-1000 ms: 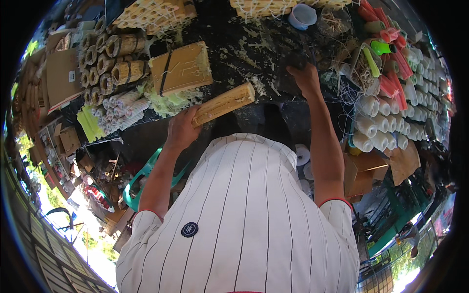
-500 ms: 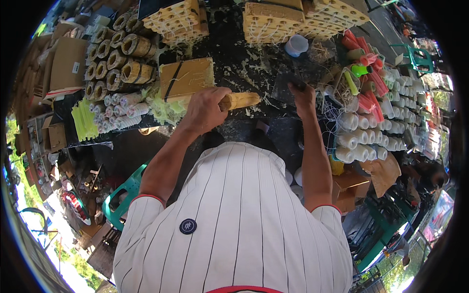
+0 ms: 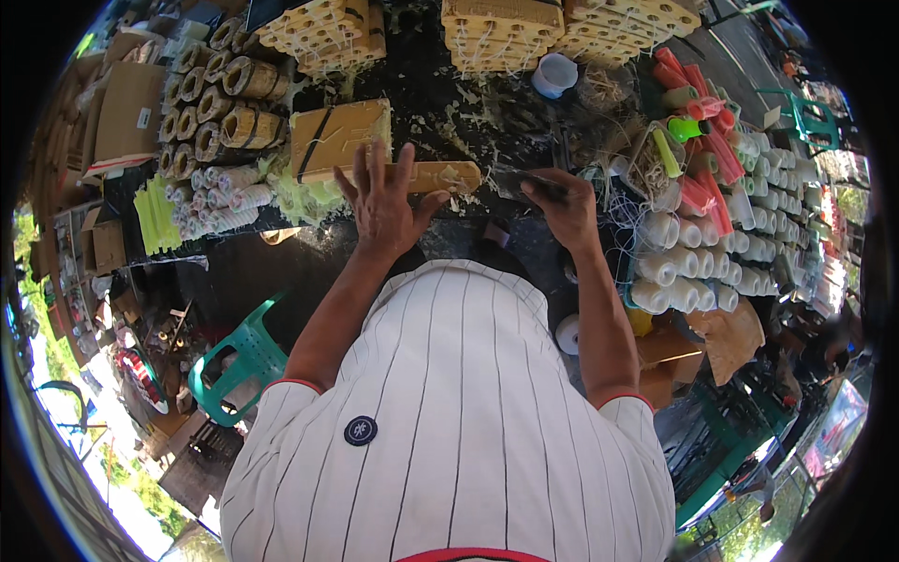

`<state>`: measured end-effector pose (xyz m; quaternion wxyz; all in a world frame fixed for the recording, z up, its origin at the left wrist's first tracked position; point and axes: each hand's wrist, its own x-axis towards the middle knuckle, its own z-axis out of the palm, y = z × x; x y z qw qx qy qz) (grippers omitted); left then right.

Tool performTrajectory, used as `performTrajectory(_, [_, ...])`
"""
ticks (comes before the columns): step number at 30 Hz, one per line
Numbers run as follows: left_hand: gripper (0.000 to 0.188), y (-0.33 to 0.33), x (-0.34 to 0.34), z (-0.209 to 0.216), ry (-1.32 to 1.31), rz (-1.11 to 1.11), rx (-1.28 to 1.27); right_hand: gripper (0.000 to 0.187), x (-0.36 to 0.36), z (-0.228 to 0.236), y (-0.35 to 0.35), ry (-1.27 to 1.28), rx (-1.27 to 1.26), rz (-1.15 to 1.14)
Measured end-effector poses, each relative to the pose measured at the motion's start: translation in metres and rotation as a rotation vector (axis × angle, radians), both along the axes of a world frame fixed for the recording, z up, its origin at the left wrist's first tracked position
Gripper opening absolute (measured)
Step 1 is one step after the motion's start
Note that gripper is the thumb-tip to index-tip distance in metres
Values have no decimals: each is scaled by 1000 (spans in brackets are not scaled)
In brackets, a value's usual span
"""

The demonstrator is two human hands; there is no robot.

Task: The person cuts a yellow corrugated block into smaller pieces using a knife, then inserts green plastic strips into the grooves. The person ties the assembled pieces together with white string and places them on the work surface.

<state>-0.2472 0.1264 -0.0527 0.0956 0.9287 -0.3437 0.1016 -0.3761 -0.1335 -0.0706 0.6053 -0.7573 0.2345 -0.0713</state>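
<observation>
My left hand (image 3: 384, 206) has its fingers spread over the near edge of the black table, holding nothing. Just beyond it lies a long tan piece (image 3: 448, 176), partly hidden by my fingers; whether they touch it I cannot tell. In my right hand (image 3: 569, 208) is a dark flat-bladed tool (image 3: 513, 182), its blade pointing left toward the end of the tan piece. The tool's exact kind does not show. A tan block with a black band (image 3: 339, 139) rests behind my left hand.
Hollow tan tubes (image 3: 248, 126) are stacked at left, beside yellow-green strips (image 3: 157, 217). Tan blocks with holes (image 3: 501, 36) line the back. A whitish cup (image 3: 554, 75) stands near white rolls (image 3: 660, 270) at right. Below left is a green chair (image 3: 239, 365).
My left hand has let go of the tan piece and spread its fingers. The piece now lies flatter. My right hand has moved left and nearer with the flat-bladed tool.
</observation>
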Motion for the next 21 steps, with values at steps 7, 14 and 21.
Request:
performTrajectory(7, [85, -6, -22, -40, 833, 420, -1195, 22, 7, 17, -11, -90, -352, 165])
performTrajectory(14, [78, -9, -24, -52, 821, 398, -1298, 25, 19, 12, -16, -152, -479, 238])
performTrajectory(21, [77, -12, -24, -53, 805, 405, -1369, 29, 34, 9, -23, -346, -655, 373])
